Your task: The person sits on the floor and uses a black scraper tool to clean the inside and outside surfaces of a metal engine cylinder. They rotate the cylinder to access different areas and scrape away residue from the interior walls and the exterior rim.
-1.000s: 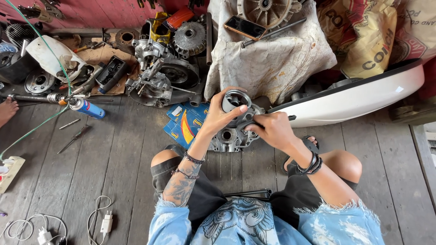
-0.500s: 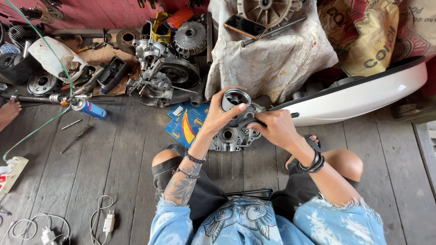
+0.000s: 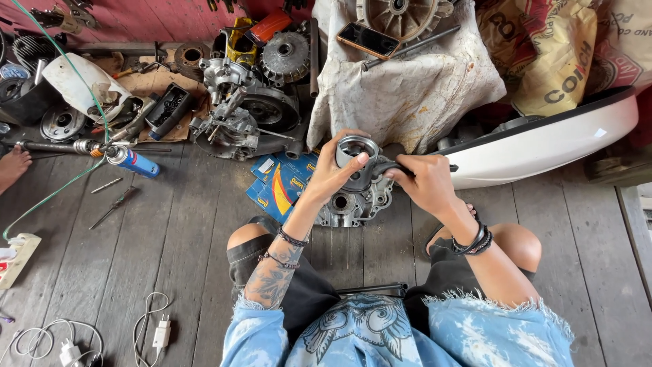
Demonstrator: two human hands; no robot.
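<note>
While blue-and-yellow flat cartons [image 3: 275, 185] lie just beside my left wrist | printed sacks [image 3: 557, 54] far beyond my right hand [image 3: 422, 182] | grey plank floor [image 3: 170, 238], red wall | left hand [image 3: 333, 173] clamped on metal ring part [image 3: 356, 151] | right hand closed on dark handle [image 3: 388, 167] | engine casing [image 3: 353, 200] under both

The engine casing [image 3: 353, 197] lies on the floor planks [image 3: 170, 245] between the person's knees, with flat boxes [image 3: 275, 185] touching its left side. A spray can [image 3: 132, 162] lies well to the left. Behind, a phone [image 3: 367, 40] rests on the cloth [image 3: 407, 88].
</note>
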